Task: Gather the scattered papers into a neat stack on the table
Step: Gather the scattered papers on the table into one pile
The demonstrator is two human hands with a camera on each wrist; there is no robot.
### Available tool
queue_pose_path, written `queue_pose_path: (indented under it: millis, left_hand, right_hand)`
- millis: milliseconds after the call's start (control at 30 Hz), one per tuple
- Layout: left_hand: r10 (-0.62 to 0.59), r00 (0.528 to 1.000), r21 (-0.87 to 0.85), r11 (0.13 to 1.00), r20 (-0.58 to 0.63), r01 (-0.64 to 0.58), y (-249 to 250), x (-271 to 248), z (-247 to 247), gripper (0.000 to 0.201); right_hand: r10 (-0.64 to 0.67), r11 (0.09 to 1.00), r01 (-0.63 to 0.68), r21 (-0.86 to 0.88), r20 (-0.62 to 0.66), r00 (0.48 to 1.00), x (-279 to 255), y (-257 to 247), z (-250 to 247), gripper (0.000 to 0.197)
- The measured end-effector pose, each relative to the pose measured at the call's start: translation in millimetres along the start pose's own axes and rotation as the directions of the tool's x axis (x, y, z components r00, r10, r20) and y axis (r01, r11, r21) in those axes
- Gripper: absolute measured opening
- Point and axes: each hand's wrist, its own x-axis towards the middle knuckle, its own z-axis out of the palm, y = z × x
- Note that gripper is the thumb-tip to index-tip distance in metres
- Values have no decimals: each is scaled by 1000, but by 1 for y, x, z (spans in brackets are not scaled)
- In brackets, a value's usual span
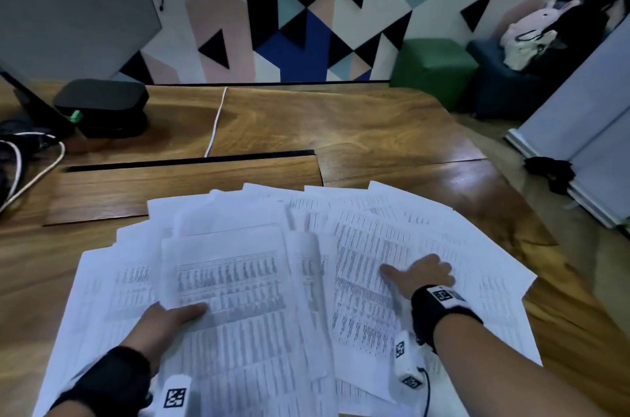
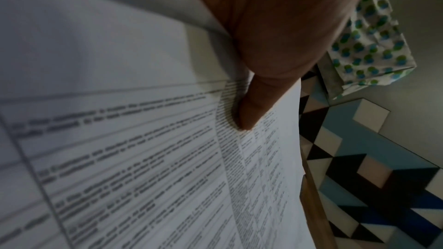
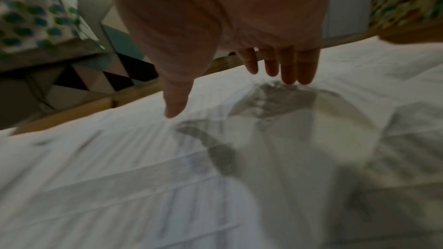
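Many printed white papers [image 1: 375,239] lie fanned and overlapping across the near half of the wooden table [image 1: 341,130]. My left hand [image 1: 163,321] pinches a few sheets [image 1: 231,266] at their left edge, thumb on top, and they lift slightly off the pile. In the left wrist view the thumb [image 2: 251,111] presses on the printed sheet [image 2: 143,158]; the fingers underneath are hidden. My right hand [image 1: 422,275] is spread with straight fingers on the right part of the pile. The right wrist view shows that right hand [image 3: 230,96] at the blurred papers [image 3: 215,177], casting a shadow on them.
A black box [image 1: 102,106] and tangled cables [image 1: 30,157] sit at the back left. A white cable [image 1: 214,123] runs to a raised wooden panel [image 1: 187,181]. Off the table's right edge are a green stool [image 1: 433,65] and leaning white boards [image 1: 586,130].
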Motion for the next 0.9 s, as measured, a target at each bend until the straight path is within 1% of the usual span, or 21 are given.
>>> queue_pose_path:
  millis: [67, 133, 167, 233, 267, 333, 367, 400, 433, 467, 500, 533, 600, 633, 700, 733, 767, 800, 833, 867, 900]
  left_hand:
    - [-7, 999, -7, 1000, -32, 7, -5, 2, -9, 17]
    - [-25, 998, -3, 1000, -52, 25, -11, 6, -14, 17]
    - [-31, 998, -10, 999, -63, 30, -13, 8, -15, 18]
    - [-40, 996, -13, 999, -76, 39, -15, 9, -16, 19]
    - [-45, 995, -9, 999, -85, 44, -16, 10, -15, 20]
    - [-60, 994, -14, 998, -91, 59, -18, 12, -15, 19]
    - [-68, 993, -18, 998, -98, 66, -18, 13, -15, 18]
    - [-71, 992, -17, 997, -109, 70, -18, 13, -16, 18]
    - [-69, 991, -18, 998, -113, 68, -19, 15, -19, 19]
    - [-73, 990, -15, 997, -119, 72, -18, 15, -21, 20]
    - [-80, 988, -11, 997, -129, 80, -18, 15, -23, 20]
    - [-83, 987, -7, 997, -137, 83, -19, 15, -25, 19]
    - [-80, 985, 4, 997, -153, 82, -22, 14, -29, 15]
    - [-81, 985, 8, 997, -153, 83, -24, 13, -29, 16]
    - [-77, 986, 28, 996, -147, 82, -25, 13, -30, 19]
    - [-73, 986, 35, 996, -147, 79, -24, 12, -30, 17]
    - [-68, 987, 39, 996, -148, 75, -23, 10, -29, 12]
    - [-60, 988, 43, 997, -145, 67, -21, 8, -28, 10]
    - [-55, 988, 40, 997, -147, 62, -20, 7, -28, 11]
    - [-54, 988, 29, 998, -146, 58, -19, 5, -26, 12]
    - [-53, 988, 26, 998, -142, 57, -19, 4, -26, 12]
  right_hand:
    - [52, 986, -50, -161, 9, 999, 10, 13, -2, 114]
    - [46, 966, -41, -253, 13, 999, 22, 20, 3, 119]
    - [41, 969, -34, -246, 22, 999, 31, 22, 7, 120]
    - [23, 983, -7, -184, 85, 996, 37, 23, 10, 121]
    - [0, 990, 15, -139, 108, 994, 37, 23, 10, 112]
    - [-63, 996, 72, -60, 137, 989, 34, 22, 8, 69]
    - [-117, 992, 123, -28, 163, 980, 34, 21, 9, 52]
    - [-181, 983, 181, 15, 177, 967, 32, 19, 9, 40]
    - [-217, 976, 208, 62, 199, 956, 31, 18, 8, 32]
    - [-248, 966, 224, 127, 226, 942, 30, 17, 7, 27]
    - [-254, 962, 211, 173, 282, 925, 30, 17, 6, 25]
    - [-261, 958, 198, 207, 347, 901, 29, 18, 6, 26]
    - [-245, 963, 160, 215, 459, 854, 25, 17, 8, 28]
    - [-230, 964, 128, 232, 488, 842, 21, 14, 10, 31]
    - [-243, 945, 83, 316, 509, 826, 14, 5, 18, 41]
    - [-252, 929, 56, 367, 514, 820, 12, 0, 25, 46]
    - [-249, 912, 18, 411, 517, 819, 8, -7, 33, 55]
    - [-257, 889, -9, 457, 515, 818, 4, -13, 39, 68]
    - [-265, 869, -36, 494, 524, 809, -1, -21, 47, 83]
    - [-281, 848, -52, 527, 533, 798, -10, -28, 53, 93]
    - [-296, 835, -56, 547, 534, 792, -24, -36, 55, 96]
